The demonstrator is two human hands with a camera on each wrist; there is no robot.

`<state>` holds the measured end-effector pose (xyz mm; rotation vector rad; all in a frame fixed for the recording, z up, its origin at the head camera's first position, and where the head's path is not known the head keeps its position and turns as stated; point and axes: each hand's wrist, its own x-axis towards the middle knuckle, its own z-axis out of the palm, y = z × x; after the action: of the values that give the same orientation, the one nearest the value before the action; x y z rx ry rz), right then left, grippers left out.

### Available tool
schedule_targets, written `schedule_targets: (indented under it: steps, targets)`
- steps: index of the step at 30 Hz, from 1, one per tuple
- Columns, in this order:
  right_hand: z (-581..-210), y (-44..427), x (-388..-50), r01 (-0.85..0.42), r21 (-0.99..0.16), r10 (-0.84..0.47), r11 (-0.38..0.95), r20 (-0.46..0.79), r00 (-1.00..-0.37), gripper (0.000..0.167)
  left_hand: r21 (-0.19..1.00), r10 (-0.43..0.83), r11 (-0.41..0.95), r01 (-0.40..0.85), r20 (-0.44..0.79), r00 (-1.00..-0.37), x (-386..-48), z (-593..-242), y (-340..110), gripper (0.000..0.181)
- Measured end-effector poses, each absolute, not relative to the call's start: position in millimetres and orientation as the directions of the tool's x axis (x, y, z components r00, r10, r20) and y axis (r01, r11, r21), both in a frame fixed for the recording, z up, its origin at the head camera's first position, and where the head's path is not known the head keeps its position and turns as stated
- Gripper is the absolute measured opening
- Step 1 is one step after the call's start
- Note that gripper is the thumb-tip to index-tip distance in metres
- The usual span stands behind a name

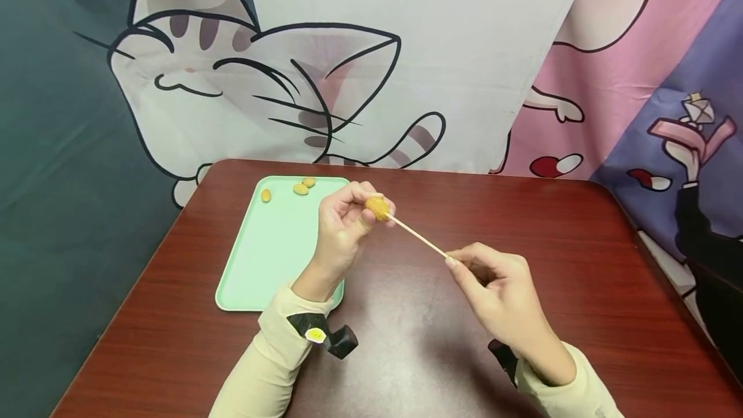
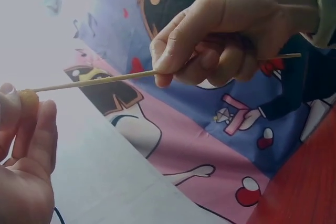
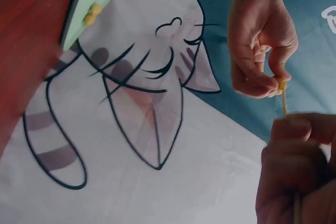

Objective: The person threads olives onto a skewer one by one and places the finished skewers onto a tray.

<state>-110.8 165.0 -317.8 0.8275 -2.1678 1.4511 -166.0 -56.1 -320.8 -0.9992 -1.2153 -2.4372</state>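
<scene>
Pinching yellow pc [image 1: 377, 208]: L grip [image 1: 342, 220]; stick [image 1: 415, 233]: R grip [image 1: 502, 286]; gap btwn.

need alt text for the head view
A person's left hand pinches a yellowish piece at the end of a stick held in the right hand. Three similar pieces lie on a green tray on a reddish table, a cat-print backdrop behind.

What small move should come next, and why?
Probably push the stick gently a little further into the yellow piece: the left hand pinches the piece, the right hand grips the stick, and the stick meets the piece, with no tip showing beyond it.
</scene>
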Motion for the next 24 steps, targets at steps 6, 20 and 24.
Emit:
schedule_targets:
  steps: [6, 20, 24]
  targets:
    - [-308.3, 151.2, -107.9, -0.840, -0.260, -0.231, 0.476, 0.885, -0.405, 0.023, 0.619, 0.024, -0.620, 0.482, 0.629, -0.777, -158.4, -314.2, -55.0, 0.024]
    - [-310.0, 161.0, -109.5, -0.834, -0.433, -0.290, 0.342, 0.796, -0.532, 0.011, 0.592, 0.086, -0.619, 0.517, 0.705, -0.704, -163.0, -316.6, -54.2, 0.020]
    - [-309.9, 165.6, -107.5, -0.691, -0.681, -0.312, 0.243, 0.619, -0.720, 0.027, 0.583, 0.116, -0.622, 0.522, 0.728, -0.676, -164.9, -316.3, -56.2, 0.018]
